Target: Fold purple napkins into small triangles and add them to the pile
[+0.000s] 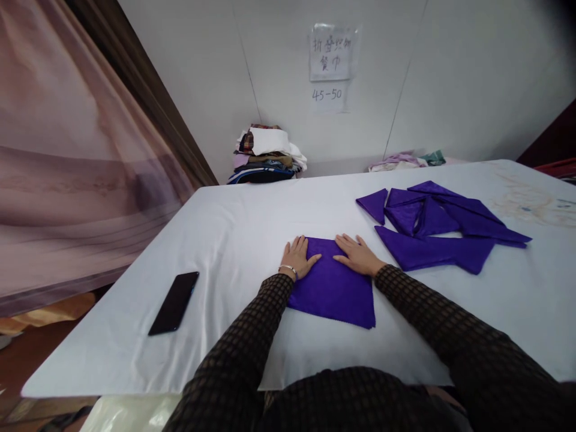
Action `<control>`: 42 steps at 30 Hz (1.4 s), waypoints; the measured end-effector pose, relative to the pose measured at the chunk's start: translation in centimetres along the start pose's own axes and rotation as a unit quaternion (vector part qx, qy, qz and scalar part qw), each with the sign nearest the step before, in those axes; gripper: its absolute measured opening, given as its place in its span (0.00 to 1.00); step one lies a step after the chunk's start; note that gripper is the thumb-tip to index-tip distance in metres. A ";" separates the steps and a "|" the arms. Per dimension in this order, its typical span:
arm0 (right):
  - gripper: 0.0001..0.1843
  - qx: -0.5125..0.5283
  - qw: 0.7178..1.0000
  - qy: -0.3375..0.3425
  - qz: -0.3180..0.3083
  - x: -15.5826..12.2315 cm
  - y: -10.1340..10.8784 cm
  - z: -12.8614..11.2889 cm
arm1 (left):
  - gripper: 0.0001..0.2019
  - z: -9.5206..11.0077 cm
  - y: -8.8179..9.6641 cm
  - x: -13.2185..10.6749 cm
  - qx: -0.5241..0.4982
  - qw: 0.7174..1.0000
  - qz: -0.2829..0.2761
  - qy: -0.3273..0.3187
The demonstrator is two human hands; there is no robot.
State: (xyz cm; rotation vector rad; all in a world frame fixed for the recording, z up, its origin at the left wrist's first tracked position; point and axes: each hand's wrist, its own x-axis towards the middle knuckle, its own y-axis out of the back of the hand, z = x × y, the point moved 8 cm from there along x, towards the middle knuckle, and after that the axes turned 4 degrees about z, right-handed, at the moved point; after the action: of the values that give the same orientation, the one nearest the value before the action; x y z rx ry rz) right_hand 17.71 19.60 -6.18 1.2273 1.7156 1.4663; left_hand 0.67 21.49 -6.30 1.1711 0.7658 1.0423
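Note:
A purple cloth napkin (pixel 335 291) lies flat on the white-covered table in front of me, with its near edge toward my body. My left hand (pixel 298 258) rests on its far left part, fingers stretched out and the thumb pointing inward. On the far right part lies my right hand (pixel 357 255), palm down with the fingers apart. Both hands press on the cloth without gripping it. To the right, beyond my right hand, are several more purple napkins (pixel 432 249), some folded into pointed shapes and overlapping.
A black phone (pixel 174 303) lies on the white tablecloth (pixel 243 234) at the left. Behind the table's far edge are a stack of folded clothes (pixel 265 156) and a smaller cloth heap (pixel 398 161). A curtain (pixel 85 156) hangs at the left; paper signs (pixel 330 60) are on the wall.

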 end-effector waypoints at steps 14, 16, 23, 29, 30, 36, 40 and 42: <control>0.26 0.015 0.997 0.052 0.058 -10.9 3.6 -0.4 | 0.30 2.5 4.0 -3.3 -0.042 0.997 0.055 -0.045; 0.27 0.045 0.993 0.098 0.041 -12.2 3.6 -1.6 | 0.28 5.4 4.5 -6.8 -0.056 0.986 0.051 -0.149; 0.31 0.089 0.986 0.142 0.003 -13.2 2.7 -2.9 | 0.19 9.4 1.8 -13.5 -0.064 0.970 -0.010 -0.234; 0.35 0.106 0.983 0.148 -0.020 -12.9 3.0 -3.8 | 0.12 9.3 0.9 -11.9 -0.023 0.980 0.036 -0.195; 0.36 0.113 0.982 0.148 -0.022 -12.8 3.0 -4.0 | 0.12 8.9 1.1 -11.6 -0.050 0.982 0.049 -0.174; 0.31 0.191 0.972 0.123 0.060 -10.6 4.1 -4.5 | 0.14 5.6 2.2 -10.7 -0.278 0.955 0.103 -0.012; 0.24 0.283 0.954 0.061 0.077 -7.3 5.2 -4.2 | 0.11 4.7 2.3 -11.4 -0.346 0.933 0.099 0.024; 0.20 0.339 0.940 0.024 0.030 -5.2 5.1 -4.2 | 0.11 3.9 2.3 -11.7 -0.375 0.920 0.098 0.053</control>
State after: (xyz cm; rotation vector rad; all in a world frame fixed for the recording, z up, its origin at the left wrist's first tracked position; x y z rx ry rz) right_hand 17.70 12.95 -1.00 1.5954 2.3364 0.9500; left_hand -0.48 9.32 -3.53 0.5324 0.2681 1.4082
